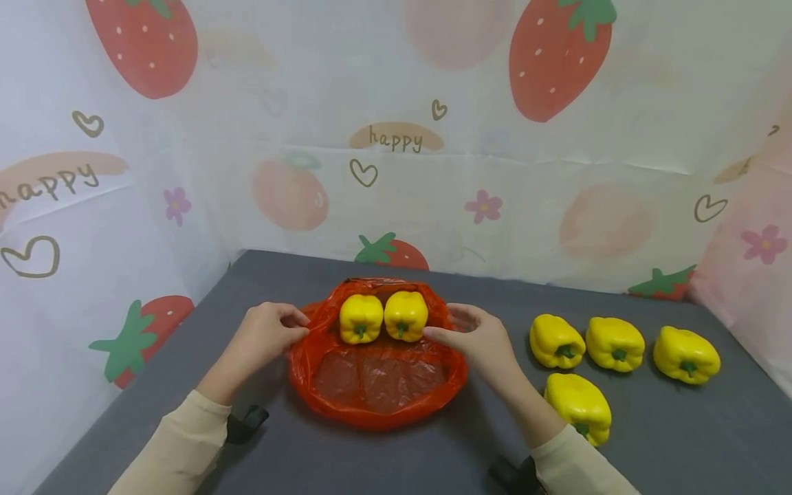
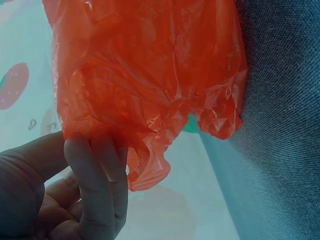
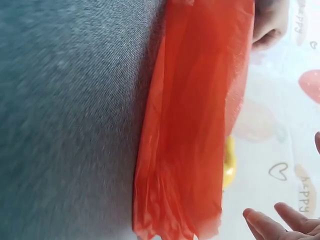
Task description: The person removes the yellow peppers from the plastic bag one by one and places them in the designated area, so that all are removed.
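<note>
A red plastic bag [image 1: 380,418] stands with its mouth spread wide in the middle of the table. Two yellow bell peppers, a left one [image 1: 361,319] and a right one [image 1: 405,316], sit side by side at the back of its mouth. My left hand [image 1: 267,333] pinches the bag's left edge; in the left wrist view its fingers [image 2: 95,185] grip the crinkled plastic. At the bag's right side is my right hand [image 1: 479,338], its thumb close to the right pepper. The right wrist view shows that hand's fingers [image 3: 270,222] spread apart from the plastic.
To the right lie more yellow bell peppers: three in a row, a left [image 1: 557,342], a middle [image 1: 615,344] and a right one [image 1: 686,355], and another [image 1: 578,407] nearer me, partly behind my right forearm. A printed curtain [image 1: 396,199] hangs behind the grey table [image 1: 383,467].
</note>
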{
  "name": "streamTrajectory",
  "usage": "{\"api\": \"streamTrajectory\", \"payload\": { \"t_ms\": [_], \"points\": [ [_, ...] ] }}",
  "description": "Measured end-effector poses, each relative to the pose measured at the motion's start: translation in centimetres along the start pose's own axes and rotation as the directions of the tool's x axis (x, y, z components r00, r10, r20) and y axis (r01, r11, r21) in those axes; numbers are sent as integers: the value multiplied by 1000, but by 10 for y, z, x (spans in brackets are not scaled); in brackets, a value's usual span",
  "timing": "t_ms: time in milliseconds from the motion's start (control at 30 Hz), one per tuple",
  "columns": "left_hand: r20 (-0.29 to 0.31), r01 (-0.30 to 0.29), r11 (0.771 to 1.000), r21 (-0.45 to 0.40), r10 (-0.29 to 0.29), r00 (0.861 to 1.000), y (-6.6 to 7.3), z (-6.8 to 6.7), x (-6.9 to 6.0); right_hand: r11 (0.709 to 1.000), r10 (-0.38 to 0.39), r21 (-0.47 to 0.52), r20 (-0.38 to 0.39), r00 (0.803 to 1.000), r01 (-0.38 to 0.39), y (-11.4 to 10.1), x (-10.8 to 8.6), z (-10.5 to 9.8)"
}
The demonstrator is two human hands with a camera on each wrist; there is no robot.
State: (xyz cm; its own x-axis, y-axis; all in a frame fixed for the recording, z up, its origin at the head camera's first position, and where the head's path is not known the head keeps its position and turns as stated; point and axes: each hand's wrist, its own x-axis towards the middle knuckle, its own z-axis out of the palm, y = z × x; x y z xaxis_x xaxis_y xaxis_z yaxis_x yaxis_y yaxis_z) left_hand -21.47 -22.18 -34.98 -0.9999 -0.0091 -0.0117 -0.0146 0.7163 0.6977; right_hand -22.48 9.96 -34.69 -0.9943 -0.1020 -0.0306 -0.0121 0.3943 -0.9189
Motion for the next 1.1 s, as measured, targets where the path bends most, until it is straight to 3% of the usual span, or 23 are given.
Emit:
{"api": "streamTrajectory", "payload": {
  "t_ms": [533,1100],
  "points": [
    [16,11,1000,-3,-11,1000,-1,2,0,999,-40,2,-102,994,41,1,34,42],
    [11,14,1000,-9,-13,1000,0,0,-1,989,-52,-145,-181,982,25,-6,52,60]
  ]
}}
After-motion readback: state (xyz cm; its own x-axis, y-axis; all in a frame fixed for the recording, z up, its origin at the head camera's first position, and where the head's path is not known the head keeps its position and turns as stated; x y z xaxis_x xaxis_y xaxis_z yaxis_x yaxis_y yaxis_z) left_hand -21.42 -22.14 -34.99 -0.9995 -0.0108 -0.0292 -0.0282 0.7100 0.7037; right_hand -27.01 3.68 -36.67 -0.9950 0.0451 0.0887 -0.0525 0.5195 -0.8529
